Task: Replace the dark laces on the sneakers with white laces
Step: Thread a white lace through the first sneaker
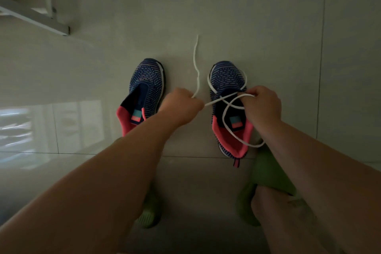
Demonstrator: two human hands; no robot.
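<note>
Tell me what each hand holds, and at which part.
Both hold the white lace. The left hand grips one strand beside the right sneaker, its free end trailing on the floor. The right hand pinches a loop above that sneaker.

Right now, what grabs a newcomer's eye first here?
The white lace stands out: it loops over the right sneaker, stretched between both hands, its free end trailing up the floor. The left hand grips it between the shoes; the right hand pinches it over the sneaker's opening. The left sneaker sits laceless beside it.
</note>
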